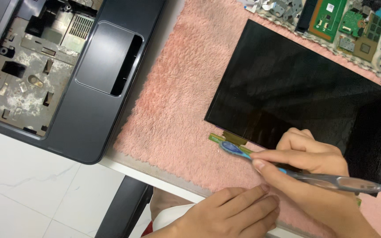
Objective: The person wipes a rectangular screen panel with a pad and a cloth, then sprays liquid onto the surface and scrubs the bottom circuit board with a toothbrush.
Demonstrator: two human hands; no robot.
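Your right hand point(314, 154) grips a blue-and-grey plastic toothbrush point(287, 169), fingers closed around its handle, with the bristled head resting on the thin green connector strip point(225, 141) that projects from the lower edge of the flat black display panel point(296, 97). The panel lies face-up on a pink fluffy cloth point(173, 105) spread over the bench. Your left hand point(234, 211) lies flat on the cloth just below the brush, fingers together and holding nothing. Keep the strokes light and run them along the strip, not across it, so the flex is not creased. Steady the panel with the flat hand near the connector. The stripped dark-grey laptop base point(62, 75) sits beside the cloth, and green circuit boards point(345, 22) lie beyond the panel.
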